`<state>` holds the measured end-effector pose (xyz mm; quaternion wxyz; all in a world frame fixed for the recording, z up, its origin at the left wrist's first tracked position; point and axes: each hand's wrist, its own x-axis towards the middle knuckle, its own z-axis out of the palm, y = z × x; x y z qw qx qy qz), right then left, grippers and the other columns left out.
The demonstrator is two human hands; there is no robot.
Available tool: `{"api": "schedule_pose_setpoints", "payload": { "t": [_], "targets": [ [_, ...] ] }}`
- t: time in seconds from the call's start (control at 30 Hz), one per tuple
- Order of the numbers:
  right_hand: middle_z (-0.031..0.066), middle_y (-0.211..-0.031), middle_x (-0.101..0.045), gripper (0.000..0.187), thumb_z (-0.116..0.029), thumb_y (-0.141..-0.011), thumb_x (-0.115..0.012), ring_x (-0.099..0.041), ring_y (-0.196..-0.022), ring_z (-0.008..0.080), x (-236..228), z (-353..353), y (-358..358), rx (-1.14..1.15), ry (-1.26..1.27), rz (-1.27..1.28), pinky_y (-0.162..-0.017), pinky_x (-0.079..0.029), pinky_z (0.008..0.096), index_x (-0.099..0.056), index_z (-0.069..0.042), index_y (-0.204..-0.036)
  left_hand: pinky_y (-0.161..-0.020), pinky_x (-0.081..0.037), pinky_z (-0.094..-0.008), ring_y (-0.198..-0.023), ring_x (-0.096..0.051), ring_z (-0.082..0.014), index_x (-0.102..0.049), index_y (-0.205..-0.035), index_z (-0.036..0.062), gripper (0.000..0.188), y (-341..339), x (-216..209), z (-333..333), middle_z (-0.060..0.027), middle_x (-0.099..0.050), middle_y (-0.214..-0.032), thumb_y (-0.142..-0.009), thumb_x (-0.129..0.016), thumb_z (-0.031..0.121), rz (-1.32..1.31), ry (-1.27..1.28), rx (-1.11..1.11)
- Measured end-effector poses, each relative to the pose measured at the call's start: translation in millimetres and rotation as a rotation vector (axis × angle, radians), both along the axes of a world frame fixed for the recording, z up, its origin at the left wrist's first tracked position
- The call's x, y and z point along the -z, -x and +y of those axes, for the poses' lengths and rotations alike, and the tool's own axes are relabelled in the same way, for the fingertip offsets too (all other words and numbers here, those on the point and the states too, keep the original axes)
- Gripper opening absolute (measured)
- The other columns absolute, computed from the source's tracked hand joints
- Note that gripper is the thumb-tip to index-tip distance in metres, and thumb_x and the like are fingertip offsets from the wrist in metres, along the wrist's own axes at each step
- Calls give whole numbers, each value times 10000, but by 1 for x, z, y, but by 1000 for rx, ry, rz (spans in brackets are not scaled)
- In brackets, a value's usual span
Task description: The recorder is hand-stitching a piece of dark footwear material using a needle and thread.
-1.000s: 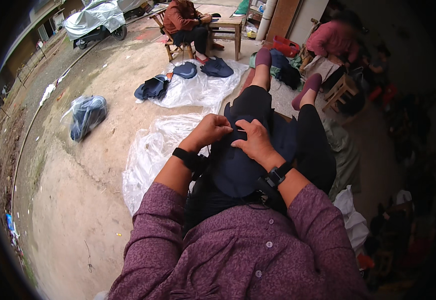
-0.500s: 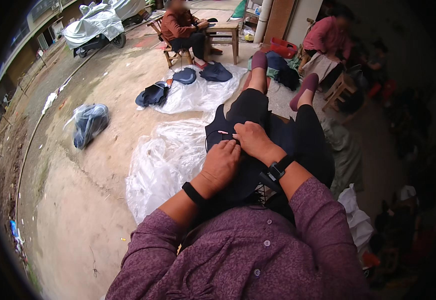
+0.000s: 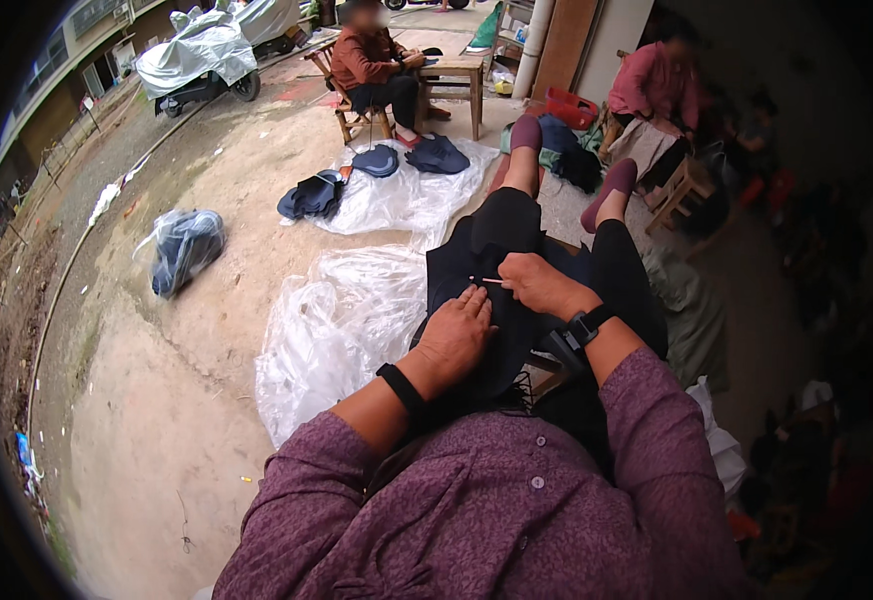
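Yard: rough concrete floor ran under everything, bright on L, dim on R.
Dark cloth: lay across wearer's lap, approx. centre of view, both hands at it; navy or blk, couldn't tell.
Thin pale stick: stuck out to L from R fingers, just over the cloth; exact kind too small to tell.
R hand: fingers curled tight w/ the stick grasped betw. them, back of hand up.
L hand: rested on the cloth, palm down, fingers stretched fwd, tips nr the stick; couldn't tell if it pinched any fabric.
Wrists: blk band on L, blk watch-like device on R.
Wearer: purple patterned shirt, blk trousers, mauve shoes.
Plastic: clear sheet lay crumpled on floor just L of lap; 2nd clear sheet beyond, w/ dark cut pieces on it.
Bagged bundle: sat farther L on concrete, dark contents.
Co-workers: one in rust top sat at wooden table; another in pink top sat at upper R, nr wooden stool & red basket.
Bkgd: scooter under silvery cover, upper L.
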<state>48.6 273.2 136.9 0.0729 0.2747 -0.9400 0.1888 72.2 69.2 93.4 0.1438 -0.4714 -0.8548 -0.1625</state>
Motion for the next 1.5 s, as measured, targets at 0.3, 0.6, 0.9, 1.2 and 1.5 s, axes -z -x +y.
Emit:
{"api": "schedule_pose_setpoints", "payload": {
  "t": [0.3, 0.6, 0.9, 1.2, 1.5],
  "targets": [
    [181, -793, -548, 112, -84, -800, -615, -564, -760, 370, -4, -6, 9, -42, -67, -61, -679, -456, 441, -548, -4, -760, -615, -473, -263, -662, -592, -106, -668, -838, -23, 156, 49, -29, -43, -83, -663, -708, -857, -645, 130, -808, -1062, -222],
    [172, -807, -615, 148, -153, -833, -586, -598, -806, 365, -16, -36, 8, 66, -189, -60, -744, -467, 438, -594, -24, -761, -613, -486, -256, -672, -596, -137, -624, -897, 5, 258, 64, 6, -28, -52, -636, -804, -857, -659, 257, -1597, -1129, -126],
    [161, -729, -573, 142, -122, -795, -623, -596, -720, 345, -16, -7, -15, 22, 190, -178, -649, -477, 404, -570, -9, -728, -651, -499, -263, -713, -617, -138, -623, -945, -6, 201, 70, 4, -39, -47, -650, -848, -878, -626, 184, -1620, -986, -131],
    [112, -691, -632, 94, -142, -777, -600, -640, -707, 279, -23, -30, -21, 166, -299, 207, -642, -483, 399, -625, -86, -706, -686, -495, -254, -770, -611, -120, -607, -1044, 0, 261, 62, -11, -33, -41, -650, -923, -890, -614, 212, -1620, -1042, -123],
    [123, -731, -662, 89, -109, -748, -582, -662, -745, 265, -24, -59, -14, 240, -472, 96, -662, -463, 394, -658, -79, -713, -720, -502, -264, -797, -617, -126, -610, -1052, -3, 267, 66, 6, -31, -44, -654, -933, -885, -623, 206, -1611, -1124, -45]
  ]
}}
